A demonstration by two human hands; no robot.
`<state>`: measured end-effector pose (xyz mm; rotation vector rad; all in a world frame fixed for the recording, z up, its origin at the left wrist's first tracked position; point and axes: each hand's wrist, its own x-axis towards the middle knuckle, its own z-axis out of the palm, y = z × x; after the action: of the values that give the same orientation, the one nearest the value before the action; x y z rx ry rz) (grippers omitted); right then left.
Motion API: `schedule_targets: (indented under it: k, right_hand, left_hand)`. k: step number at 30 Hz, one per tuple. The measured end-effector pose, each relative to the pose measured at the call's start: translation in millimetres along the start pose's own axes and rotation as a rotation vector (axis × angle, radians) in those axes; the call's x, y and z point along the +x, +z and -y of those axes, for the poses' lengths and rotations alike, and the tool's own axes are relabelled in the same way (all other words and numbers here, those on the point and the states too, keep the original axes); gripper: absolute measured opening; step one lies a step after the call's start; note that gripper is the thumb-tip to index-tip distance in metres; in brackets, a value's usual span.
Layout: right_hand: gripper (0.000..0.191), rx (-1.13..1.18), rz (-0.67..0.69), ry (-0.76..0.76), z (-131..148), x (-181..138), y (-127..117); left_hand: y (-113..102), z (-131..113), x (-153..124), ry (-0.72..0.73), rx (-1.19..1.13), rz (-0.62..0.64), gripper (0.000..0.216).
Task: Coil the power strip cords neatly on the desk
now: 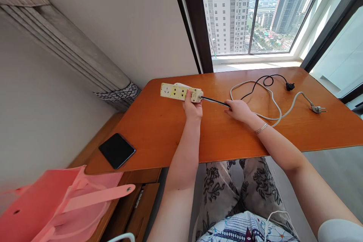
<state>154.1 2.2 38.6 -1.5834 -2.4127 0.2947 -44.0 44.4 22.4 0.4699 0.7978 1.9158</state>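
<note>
While the black cord [214, 101] is pulled taut between both hands, a hard tug could, I'd judge, strain the joint where it meets the strip [178, 91], or jerk the strip out of the left hand [193, 107]. Loose loops of grey cord [272, 102] by the right wrist could snag too. The left hand's fingers are clamped round the strip's right end. The strip is on or just above the table [159, 132] near the far edge, can't tell which. The right hand [238, 109] is pinched tight on the black cord, low on the wood. Past it the cord loops off to a black plug [289, 86]. A phone [117, 150] lies well apart at the left corner.
</note>
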Motion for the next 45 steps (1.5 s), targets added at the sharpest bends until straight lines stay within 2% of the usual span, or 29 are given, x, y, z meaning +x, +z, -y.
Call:
schedule_targets:
  k: [6, 9, 13, 16, 19, 21, 24, 27, 29, 34, 37, 39, 41, 43, 45]
  right_hand:
    - [0.029, -0.191, -0.082, 0.070, -24.4, 3.3, -10.8]
    - [0.033, -0.271, -0.077, 0.132, -39.6, -1.4, -18.7]
    - [0.031, -0.312, 0.031, 0.212, -59.9, -15.7, -42.7]
    - [0.024, -0.332, 0.154, 0.213, -72.1, -26.8, -69.3]
    - [0.018, -0.428, 0.189, 0.189, -82.2, -36.5, -96.1]
    - [0.015, -0.483, 0.146, 0.153, -90.7, -43.3, -112.3]
    - [0.021, -0.584, -0.048, 0.136, -110.2, -55.3, -134.8]
    - [0.028, -0.683, -0.273, 0.221, -135.3, -68.7, -154.7]
    - [0.031, -0.725, -0.345, 0.293, -150.2, -76.6, -164.9]
    - [0.029, -0.690, -0.353, 0.439, -173.4, -84.9, -179.3]
    - [0.027, -0.521, -0.281, 0.558, -191.1, -82.8, -188.6]
    - [0.039, -0.342, -0.186, 0.577, -207.1, -82.5, -195.3]
    - [0.056, -0.246, -0.157, 0.508, -222.2, -85.5, -199.3]
    - [0.066, -0.297, -0.275, 0.416, -231.1, -91.4, -199.0]
    - [0.070, -0.400, -0.453, 0.352, -231.3, -98.1, -196.0]
  left_hand:
    - [-14.6, -25.8, 20.2, 0.039, -0.162, -0.176, 0.026]
    - [-20.3, -30.9, 25.0, 0.049, -0.177, -0.203, 0.029]
    - [-19.2, -27.5, 23.1, 0.030, -0.162, -0.185, 0.028]
    - [-13.1, -23.9, 17.4, 0.023, -0.154, -0.135, 0.027]
    - [-8.6, -26.0, 14.1, 0.028, -0.136, -0.155, 0.023]
    - [-8.7, -30.4, 15.2, 0.045, -0.107, -0.196, 0.022]
    - [-12.5, -37.1, 20.0, 0.082, -0.083, -0.239, 0.025]
    - [-16.3, -40.4, 22.3, 0.080, -0.111, -0.243, 0.029]
    - [-16.8, -41.8, 20.3, 0.053, -0.123, -0.250, 0.030]
    - [-17.1, -57.3, 16.4, 0.030, -0.135, -0.263, 0.026]
    - [-24.0, -77.2, 22.4, 0.086, -0.153, -0.239, 0.023]
    - [-31.9, -91.1, 28.2, 0.130, -0.120, -0.223, 0.021]
    - [-40.7, -102.6, 33.6, 0.152, -0.089, -0.244, 0.022]
    - [-49.1, -110.1, 38.0, 0.136, -0.091, -0.304, 0.023]
    - [-56.3, -113.2, 41.8, 0.089, -0.098, -0.371, 0.025]
